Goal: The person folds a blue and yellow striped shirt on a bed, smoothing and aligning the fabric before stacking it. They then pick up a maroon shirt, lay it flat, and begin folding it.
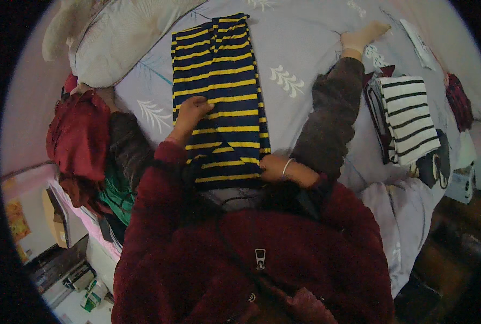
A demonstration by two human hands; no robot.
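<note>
A navy garment with yellow stripes (234,117) lies folded into a long rectangle on the bed, between my outstretched legs. My left hand (193,115) rests on its left side, thumb and fingertips close together over the cloth; whether they pinch it is unclear. Down at the near right edge, my right hand (279,167), with a pale bangle at the wrist, has its fingers curled at the fabric's border. The cloth is rumpled near this end, where some stripes break out of line. Dark shadow hides part of the near hem.
Right of my leg sits a folded stack topped by a white, black-striped cloth (410,117). A red cloth (80,133) and a green cloth (117,194) are heaped at left. A pillow (119,40) lies at the far left of the bed (289,48). The bed's edge drops off at right.
</note>
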